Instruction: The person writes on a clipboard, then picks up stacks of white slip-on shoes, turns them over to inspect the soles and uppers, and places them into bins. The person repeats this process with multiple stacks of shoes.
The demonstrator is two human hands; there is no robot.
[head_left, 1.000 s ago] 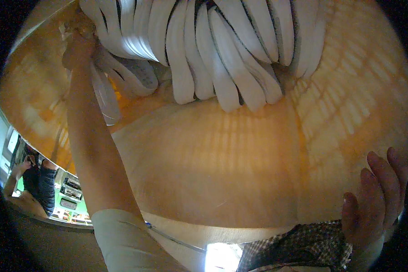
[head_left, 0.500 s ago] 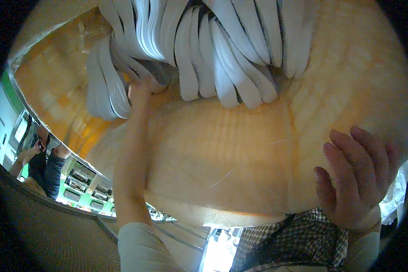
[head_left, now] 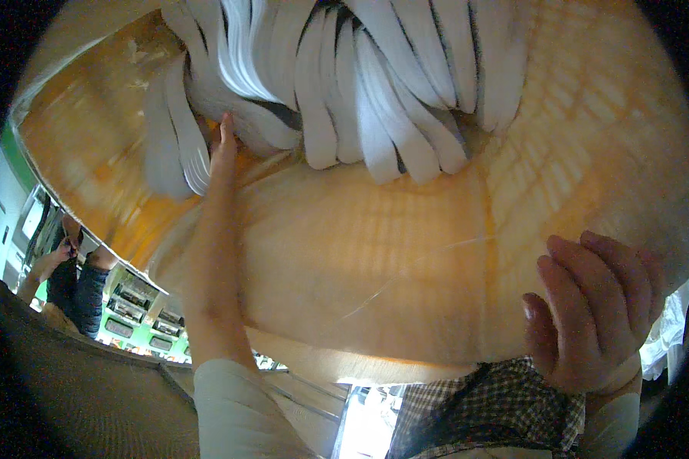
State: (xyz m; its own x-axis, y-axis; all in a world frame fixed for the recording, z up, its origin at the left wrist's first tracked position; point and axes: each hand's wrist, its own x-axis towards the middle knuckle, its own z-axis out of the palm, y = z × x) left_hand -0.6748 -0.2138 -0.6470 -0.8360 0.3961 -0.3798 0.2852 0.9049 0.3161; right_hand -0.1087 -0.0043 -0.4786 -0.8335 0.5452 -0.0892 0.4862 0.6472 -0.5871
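Long pale-grey, flat strips (head_left: 321,107) with rounded ends stand bunched in a row across the top of the view. My left hand (head_left: 220,149) reaches into the gap between a smaller bunch of strips (head_left: 164,141) on the left and a grey bundle (head_left: 245,118) on its right. One of its fingers points straight away from me; the others are mostly hidden. It shows no clear grip on a strip. On the right, apart from the strips, my right hand (head_left: 593,314) is open, fingers loosely bent and spread, with nothing in it.
A worktable under a clear, wrinkled plastic sheet (head_left: 344,268) spreads below the strips. Its edge curves down the left side, beyond which a person in dark clothing (head_left: 88,294) is partly seen. Crumpled clear plastic (head_left: 672,329) lies at the right edge.
My left hand has shifted slightly left, off the end of the grey bundle, which now shows more fully. My right hand has moved a little nearer to me.
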